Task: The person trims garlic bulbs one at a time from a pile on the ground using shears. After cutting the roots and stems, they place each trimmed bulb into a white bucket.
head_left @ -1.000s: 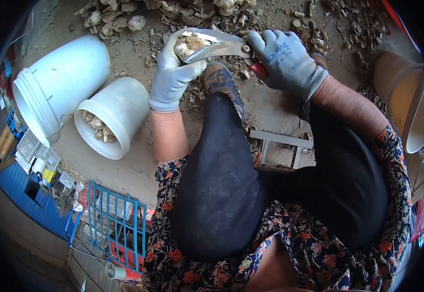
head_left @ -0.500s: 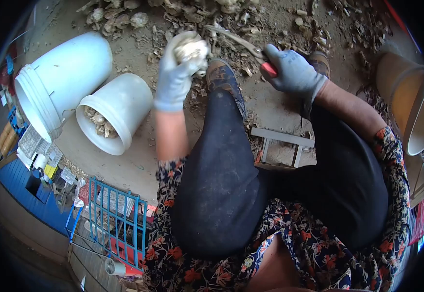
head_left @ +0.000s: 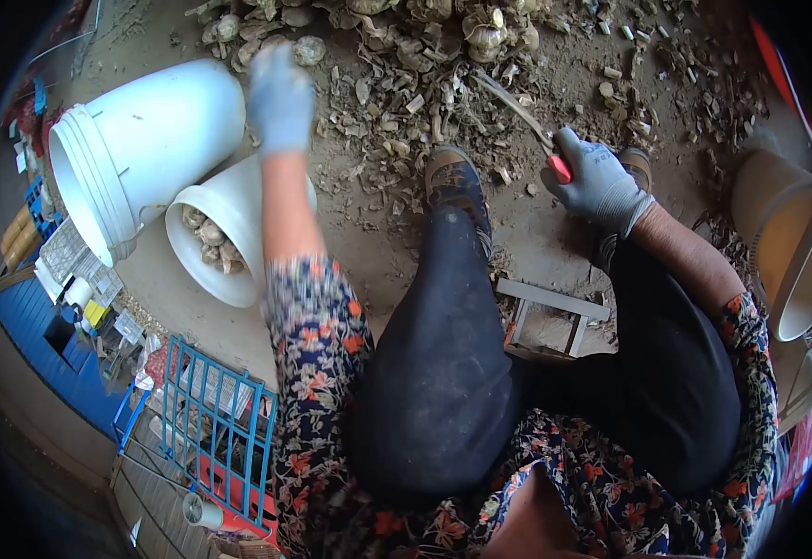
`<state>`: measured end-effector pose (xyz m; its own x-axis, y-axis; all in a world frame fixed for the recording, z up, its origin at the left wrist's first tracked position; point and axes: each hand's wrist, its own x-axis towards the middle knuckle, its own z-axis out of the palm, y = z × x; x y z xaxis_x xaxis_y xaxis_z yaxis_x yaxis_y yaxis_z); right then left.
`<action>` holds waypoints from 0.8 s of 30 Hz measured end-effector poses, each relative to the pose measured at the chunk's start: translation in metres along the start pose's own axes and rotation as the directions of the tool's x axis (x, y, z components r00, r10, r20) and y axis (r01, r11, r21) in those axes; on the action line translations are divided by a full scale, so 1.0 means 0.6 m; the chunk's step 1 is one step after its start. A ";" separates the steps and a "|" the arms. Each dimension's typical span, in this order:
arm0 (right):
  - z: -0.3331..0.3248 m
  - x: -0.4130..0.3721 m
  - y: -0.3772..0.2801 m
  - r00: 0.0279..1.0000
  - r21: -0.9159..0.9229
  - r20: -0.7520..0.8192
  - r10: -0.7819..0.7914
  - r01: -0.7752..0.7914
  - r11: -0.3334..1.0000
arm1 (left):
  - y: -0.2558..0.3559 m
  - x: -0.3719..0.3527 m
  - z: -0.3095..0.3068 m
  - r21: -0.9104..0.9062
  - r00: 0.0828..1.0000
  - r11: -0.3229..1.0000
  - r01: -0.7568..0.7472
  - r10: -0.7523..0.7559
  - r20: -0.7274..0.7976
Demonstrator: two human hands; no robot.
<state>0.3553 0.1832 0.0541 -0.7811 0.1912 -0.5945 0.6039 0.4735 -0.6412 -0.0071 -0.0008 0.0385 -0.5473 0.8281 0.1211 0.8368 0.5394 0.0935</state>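
My left hand (head_left: 280,101), in a grey glove, is stretched out beside several garlic bulbs (head_left: 309,50) on the ground at the upper left. Motion blurs its fingers, and whether it holds anything cannot be made out. My gloved right hand (head_left: 600,184) is closed round the red handle of a pair of cutters (head_left: 558,170). Their long metal blades point up and left over scattered stalk pieces. At the top lies a heap of garlic bulbs (head_left: 486,35) with dry leaves. A tipped white bucket (head_left: 243,210) below my left hand has bulbs inside.
A larger white bucket (head_left: 169,121) lies on its side at the left. Another bucket (head_left: 778,219) is at the far right. A small stool or frame (head_left: 555,296) stands between my legs, and a blue metal rack (head_left: 220,410) is at the lower left.
My left hand has moved up and left, and the pale bulb it held no longer shows. My right hand has shifted slightly right and down with the cutters. The view has shifted a little.
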 end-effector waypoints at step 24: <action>-0.005 0.021 -0.077 0.909 -0.480 -0.299 -0.292 0.121 0.869 | 0.239 -0.086 -0.062 -0.920 0.904 -0.023 0.391 -0.178 0.388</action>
<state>0.3171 0.1665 0.0778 -0.9333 0.2929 -0.2078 0.3541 0.8470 -0.3965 0.1409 0.0283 0.0823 -0.6388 0.7122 -0.2910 -0.2441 0.1711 0.9545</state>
